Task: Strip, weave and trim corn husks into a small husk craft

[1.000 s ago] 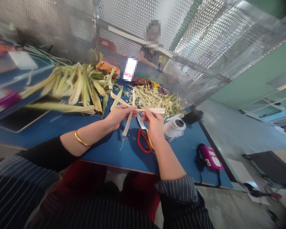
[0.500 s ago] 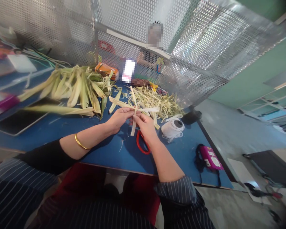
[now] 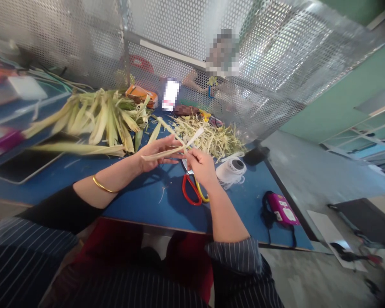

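Observation:
Pale corn husk strips (image 3: 195, 136) cross one another in front of me. My right hand (image 3: 204, 167) pinches them near their crossing between thumb and fingers. With its fingers stretched and apart, my left hand (image 3: 149, 149) lies just left of the crossing, one strip running across its front. A gold bangle (image 3: 103, 185) circles my left wrist. Below the hands, on the blue table (image 3: 147, 201), lie scissors (image 3: 184, 188) with one red and one yellow handle; my right hand covers part of them. A spool of white string (image 3: 228, 172) stands to the right.
Whole corn husks (image 3: 102, 122) are heaped at the left, near a dark tablet (image 3: 22, 164). Thin husk shreds (image 3: 220, 143) form a pile behind the hands. A bright phone (image 3: 170, 94) leans at the perforated metal screen (image 3: 170, 25). A purple box (image 3: 285, 209) sits near the right edge.
My left hand has loosened from a pinch to outstretched fingers. The crossed strips have turned, one now pointing left toward me. More of the scissors shows.

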{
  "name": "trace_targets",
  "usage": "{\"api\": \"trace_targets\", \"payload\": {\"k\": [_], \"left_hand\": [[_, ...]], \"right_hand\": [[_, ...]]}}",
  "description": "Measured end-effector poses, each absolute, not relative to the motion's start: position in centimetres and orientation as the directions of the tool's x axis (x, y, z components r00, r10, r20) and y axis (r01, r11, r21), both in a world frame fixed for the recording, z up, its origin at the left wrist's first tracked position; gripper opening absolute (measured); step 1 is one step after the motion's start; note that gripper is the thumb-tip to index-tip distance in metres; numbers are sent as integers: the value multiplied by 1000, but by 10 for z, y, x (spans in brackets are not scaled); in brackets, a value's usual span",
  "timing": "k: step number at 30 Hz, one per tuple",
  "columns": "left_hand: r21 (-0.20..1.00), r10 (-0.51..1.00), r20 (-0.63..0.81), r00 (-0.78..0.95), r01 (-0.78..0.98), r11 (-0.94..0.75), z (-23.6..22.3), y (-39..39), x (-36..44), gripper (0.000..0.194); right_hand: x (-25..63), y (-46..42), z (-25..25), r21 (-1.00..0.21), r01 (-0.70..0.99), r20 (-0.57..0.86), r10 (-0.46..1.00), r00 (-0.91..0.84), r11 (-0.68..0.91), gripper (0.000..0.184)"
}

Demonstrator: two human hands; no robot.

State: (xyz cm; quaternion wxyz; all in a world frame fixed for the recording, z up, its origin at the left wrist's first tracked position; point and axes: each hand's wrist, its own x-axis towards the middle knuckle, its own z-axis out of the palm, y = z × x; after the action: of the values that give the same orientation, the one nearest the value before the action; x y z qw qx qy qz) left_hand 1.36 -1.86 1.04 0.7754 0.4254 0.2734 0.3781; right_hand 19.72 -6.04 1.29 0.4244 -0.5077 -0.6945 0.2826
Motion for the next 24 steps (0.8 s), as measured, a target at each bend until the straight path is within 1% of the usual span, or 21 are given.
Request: {"api": "trace_targets", "payload": {"k": [3,5,10,14,16,18,19,21,23,24], "left_hand": [[960,898,-87,432,-205,192,10,-25,20,24],[975,928,-98,360,-152,162,8,-28,25,19],[990,949,-60,311,-103,96,2,-31,29,14],[999,984,33,177,-42,-26,-4,-31,31,16],[998,990,52,130,-48,-46,-6,-31,32,16],[997,993,27,116,-74,-18,-7,-29,32,16],[996,992,5,126,-89,7,-6,-28,32,16],[990,981,-40,190,-127,65,-4,-27,30,17],[973,957,-86,276,-183,140,1,-26,28,19],[959,949,-116,293,-216,184,4,-26,28,19]], "right_hand": [[197,-60,10,-693,617,336,924,-182,373,27],[195,-60,7,-632,674,344,918,-198,382,29],[190,-61,1,-544,748,367,910,-194,380,28],[186,-61,-2,-498,774,396,897,-198,391,29],[183,-62,-3,-487,772,419,885,-204,408,29],[182,-63,-3,-506,752,423,881,-211,423,29],[181,-63,-3,-539,734,405,891,-206,415,29],[183,-64,-2,-652,668,321,929,-185,358,29],[186,-63,-1,-792,559,198,970,-145,245,33],[187,-61,0,-856,484,144,983,-114,181,36]]}}
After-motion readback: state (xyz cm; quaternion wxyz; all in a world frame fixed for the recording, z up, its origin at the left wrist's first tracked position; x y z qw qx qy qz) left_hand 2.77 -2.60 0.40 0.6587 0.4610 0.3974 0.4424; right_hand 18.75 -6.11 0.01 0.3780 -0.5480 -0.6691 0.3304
